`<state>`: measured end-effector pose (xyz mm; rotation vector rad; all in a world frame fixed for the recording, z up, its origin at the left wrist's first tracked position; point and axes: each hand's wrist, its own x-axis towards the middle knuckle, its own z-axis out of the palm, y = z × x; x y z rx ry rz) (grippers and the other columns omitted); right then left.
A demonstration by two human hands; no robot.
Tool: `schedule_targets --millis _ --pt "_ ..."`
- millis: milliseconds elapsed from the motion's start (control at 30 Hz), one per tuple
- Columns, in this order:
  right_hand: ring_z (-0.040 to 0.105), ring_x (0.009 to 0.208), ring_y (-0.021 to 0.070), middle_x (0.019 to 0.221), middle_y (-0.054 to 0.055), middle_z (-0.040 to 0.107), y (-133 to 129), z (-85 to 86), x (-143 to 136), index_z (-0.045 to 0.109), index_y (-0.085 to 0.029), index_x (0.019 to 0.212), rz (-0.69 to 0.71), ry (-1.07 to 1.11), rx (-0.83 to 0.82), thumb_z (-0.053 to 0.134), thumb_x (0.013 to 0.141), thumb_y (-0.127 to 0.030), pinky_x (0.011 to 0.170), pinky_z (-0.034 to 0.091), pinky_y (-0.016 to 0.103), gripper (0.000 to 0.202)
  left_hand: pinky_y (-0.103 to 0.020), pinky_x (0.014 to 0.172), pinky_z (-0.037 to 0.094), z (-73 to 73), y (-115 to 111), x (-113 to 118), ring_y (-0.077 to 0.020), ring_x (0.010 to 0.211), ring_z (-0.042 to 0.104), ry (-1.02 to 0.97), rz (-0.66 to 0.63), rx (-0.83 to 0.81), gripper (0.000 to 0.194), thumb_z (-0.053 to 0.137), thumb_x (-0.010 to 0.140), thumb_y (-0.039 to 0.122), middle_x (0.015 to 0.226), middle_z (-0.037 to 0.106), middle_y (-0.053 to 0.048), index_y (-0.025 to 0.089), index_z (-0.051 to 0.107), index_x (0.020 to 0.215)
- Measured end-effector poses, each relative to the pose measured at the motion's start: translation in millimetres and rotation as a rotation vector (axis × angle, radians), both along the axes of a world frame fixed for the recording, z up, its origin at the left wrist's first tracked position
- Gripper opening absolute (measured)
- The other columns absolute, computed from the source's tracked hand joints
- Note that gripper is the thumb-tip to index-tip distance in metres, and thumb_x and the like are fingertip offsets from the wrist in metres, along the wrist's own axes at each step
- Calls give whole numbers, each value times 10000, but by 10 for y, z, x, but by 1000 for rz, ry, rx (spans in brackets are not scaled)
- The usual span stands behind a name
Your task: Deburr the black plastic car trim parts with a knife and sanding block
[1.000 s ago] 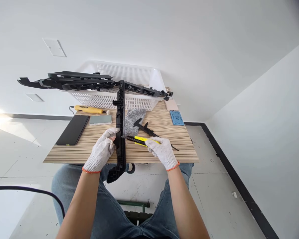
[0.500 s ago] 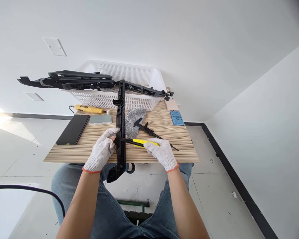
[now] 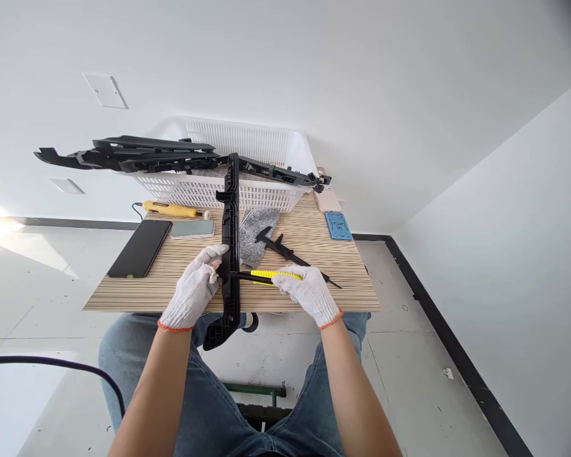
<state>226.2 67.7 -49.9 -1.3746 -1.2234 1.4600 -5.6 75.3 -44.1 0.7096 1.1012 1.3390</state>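
A long black plastic trim part [image 3: 230, 228] stretches from the basket's front down past the near table edge, its ribbed side facing me. My left hand [image 3: 195, 285], in a white knit glove, is closed on the part's left edge near its middle. In my gloved right hand [image 3: 309, 292] is a yellow and black utility knife [image 3: 266, 276], gripped by its handle and pointing left. The knife's dark front end lies against the trim part, across from my left fingers; whether the blade cuts into it I cannot tell.
Behind stands a white basket [image 3: 261, 193] heaped with black plastic parts [image 3: 157, 155]. On the table [image 3: 323, 266] lie a black caliper [image 3: 285, 249], a grey cloth [image 3: 254, 244], a yellow rotary tool [image 3: 169, 209], a black phone [image 3: 140, 247], a grey-green block [image 3: 193, 228] and a blue card [image 3: 338, 226].
My right hand has shifted the utility knife slightly left, so its front end reaches farther over the trim part. My left hand and the part stay where they were.
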Motion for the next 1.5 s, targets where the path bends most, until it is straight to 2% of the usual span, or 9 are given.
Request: schedule_targets --millis 100,300,467,600,700,800,1067,1400,1500 --pt "377 470 81 562 -15 562 -2 2 1 794 -140 837 -43 14 -4 786 656 -531 428 278 238 430 -157 464 404 -10 9 -3 -65 519 439 21 -12 10 354 766 647 194 738 579 32 187 724 999" --pt "390 477 83 559 -8 563 8 11 0 784 -127 818 -28 -1 2 791 645 -528 428 281 235 436 -157 510 432 22 -7 8 -89 609 529 20 -20 13 360 720 617 167 777 611 19 188 720 976" --pt "374 463 79 534 -12 560 14 26 1 778 -132 794 43 -61 -28 796 634 -502 420 262 233 403 -164 496 417 5 6 4 -74 549 461 39 -8 4 354 744 639 190 728 563 35 190 724 993" --pt "398 473 87 538 -14 558 17 30 -2 779 -137 811 -17 -27 -17 777 649 -526 429 284 234 422 -161 516 432 -9 15 6 -100 634 538 20 -4 -5 336 773 638 223 781 599 13 198 718 969" --pt "407 483 89 536 -13 556 19 15 -2 771 -138 773 9 -30 3 796 637 -517 434 288 234 404 -151 489 407 -5 9 2 -95 620 518 27 -3 -2 349 770 630 216 768 589 18 200 719 975" --pt "411 488 88 556 -13 569 20 0 0 777 -141 810 -39 11 -2 780 647 -521 437 289 232 414 -158 480 404 2 4 -3 -89 587 488 44 -8 4 360 738 632 198 760 584 23 193 720 992" --pt "398 471 85 527 -18 552 12 28 -3 783 -132 820 -35 -4 -28 791 622 -515 430 281 232 432 -177 539 456 -5 6 7 -99 613 512 50 -17 15 352 759 644 236 785 609 13 196 719 991" --pt "388 463 77 541 -13 563 21 24 -3 776 -133 780 -7 -8 -30 813 619 -487 423 272 232 391 -166 480 403 -1 -4 -7 -81 567 456 43 -6 9 362 755 609 228 767 596 21 203 726 969" --pt "382 458 75 532 -17 555 28 17 2 778 -131 806 -46 20 -39 796 635 -517 419 265 227 422 -166 502 423 6 -5 0 -92 608 511 40 -2 -5 369 761 611 246 784 605 17 200 723 975"
